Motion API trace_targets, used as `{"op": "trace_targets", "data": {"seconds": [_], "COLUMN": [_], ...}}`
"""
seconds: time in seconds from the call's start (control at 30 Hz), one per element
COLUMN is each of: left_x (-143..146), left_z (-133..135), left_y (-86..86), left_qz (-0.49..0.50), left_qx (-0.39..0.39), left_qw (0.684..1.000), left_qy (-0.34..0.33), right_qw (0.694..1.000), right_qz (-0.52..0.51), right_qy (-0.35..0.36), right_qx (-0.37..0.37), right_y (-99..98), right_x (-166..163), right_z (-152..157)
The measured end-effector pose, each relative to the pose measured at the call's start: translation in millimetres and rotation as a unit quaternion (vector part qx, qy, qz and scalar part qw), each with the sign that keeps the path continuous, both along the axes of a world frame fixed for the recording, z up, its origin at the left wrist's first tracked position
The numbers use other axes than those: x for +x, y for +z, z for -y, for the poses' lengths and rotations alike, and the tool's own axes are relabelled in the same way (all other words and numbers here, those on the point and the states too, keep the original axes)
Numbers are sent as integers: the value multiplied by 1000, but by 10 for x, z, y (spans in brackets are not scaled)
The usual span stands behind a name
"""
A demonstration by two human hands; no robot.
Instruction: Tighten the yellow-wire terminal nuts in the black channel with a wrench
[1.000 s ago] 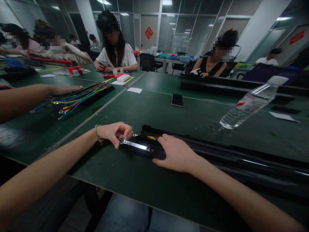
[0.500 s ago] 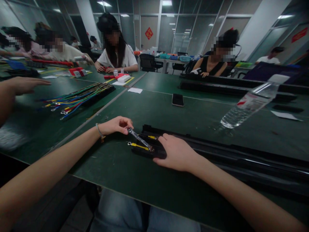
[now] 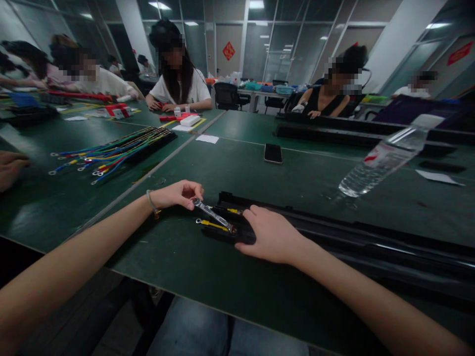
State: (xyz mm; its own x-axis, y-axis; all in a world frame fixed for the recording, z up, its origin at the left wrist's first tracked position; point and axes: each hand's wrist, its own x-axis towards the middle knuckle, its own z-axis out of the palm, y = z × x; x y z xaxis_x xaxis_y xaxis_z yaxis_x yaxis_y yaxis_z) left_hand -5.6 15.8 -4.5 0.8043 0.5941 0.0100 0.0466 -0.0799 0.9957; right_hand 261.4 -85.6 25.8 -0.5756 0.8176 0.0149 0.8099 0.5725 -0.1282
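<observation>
Wrench (image 3: 214, 215) has swung toward the trough's (image 3: 345, 235) far side; left grip (image 3: 176, 194) pinches its end, right grip (image 3: 272, 235) clasps the trough, two yellow leads (image 3: 216, 225) partly inside.

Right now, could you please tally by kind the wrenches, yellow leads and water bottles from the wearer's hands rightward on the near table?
Metal wrench, in the left hand: 1
Yellow leads, visible beside the wrench: 2
Water bottle: 1
Total: 4
</observation>
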Motion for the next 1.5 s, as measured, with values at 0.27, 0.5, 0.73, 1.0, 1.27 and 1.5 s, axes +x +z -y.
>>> {"op": "trace_targets", "data": {"seconds": [0.27, 0.5, 0.73, 1.0, 1.27, 1.5], "left_x": [34, 115, 90, 32, -27, -14], "left_z": [84, 191, 143, 63, -10, -14], "left_y": [42, 131, 102, 50, 6, 17], "left_qz": [-8, -36, -26, -19, -38, -40], "left_qx": [-35, -38, -42, -44, -24, -22], "left_qw": [995, 991, 991, 994, 998, 999], "left_qy": [-92, -123, -126, -95, -40, -20], "right_qw": [1000, 1000, 1000, 1000, 1000, 1000], "right_qz": [-2, -4, -2, 5, 11, 5], "right_qy": [6, 4, 3, 0, 1, 4], "right_qx": [-1, 3, 2, -2, -1, 6], "right_y": [12, -3, -4, 16, 9, -8], "right_x": [13, 8, 5, 6, -6, 10], "right_z": [5, 1, -1, 14, 2, 5]}}
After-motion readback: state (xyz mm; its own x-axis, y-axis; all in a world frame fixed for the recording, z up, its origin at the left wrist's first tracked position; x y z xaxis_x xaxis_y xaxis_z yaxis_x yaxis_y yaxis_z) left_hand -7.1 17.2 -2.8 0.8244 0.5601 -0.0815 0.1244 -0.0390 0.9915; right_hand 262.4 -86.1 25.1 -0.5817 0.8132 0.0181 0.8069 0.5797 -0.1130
